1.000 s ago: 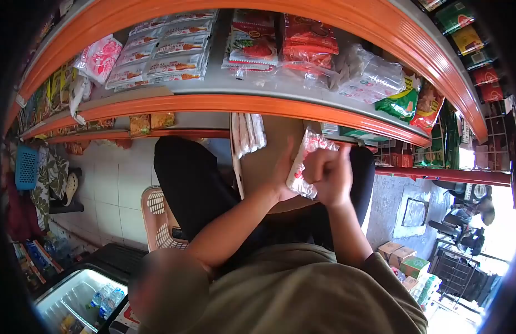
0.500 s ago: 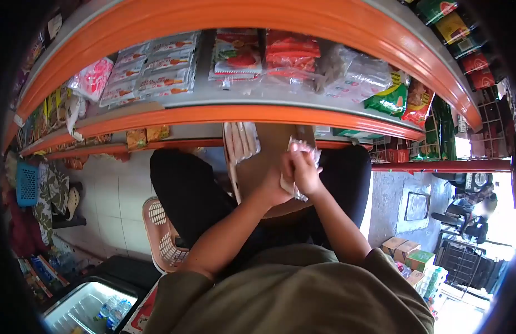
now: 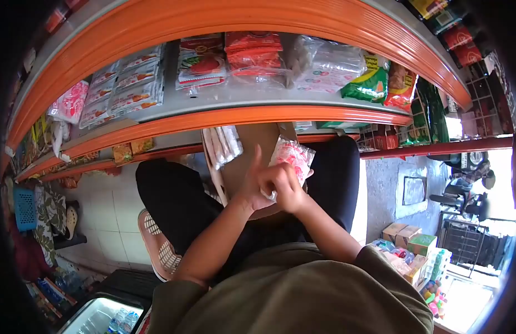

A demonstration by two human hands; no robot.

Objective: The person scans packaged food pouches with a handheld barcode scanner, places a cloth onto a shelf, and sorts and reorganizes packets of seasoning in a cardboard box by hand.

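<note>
A clear plastic packet with red-and-white print lies across my hands, above an open cardboard box between my knees. My left hand supports the packet from underneath; its thumb points up and fingertips show past the packet's far side. Over the packet's near end, my right hand is closed with curled fingers pressed against it. The exact grip of the right fingertips is hidden. Along the box's left side sits a row of pale, long wrapped packs.
An orange-edged shelf spans close in front, stocked with silver sachet strips, red packets and a green bag. A pink plastic basket stands at left; cartons are at right. A motorcycle is outside.
The view has shifted, so the shelf goods appear further left. The packet now shows its red print beyond my hands, and my left thumb has lifted away from it.
</note>
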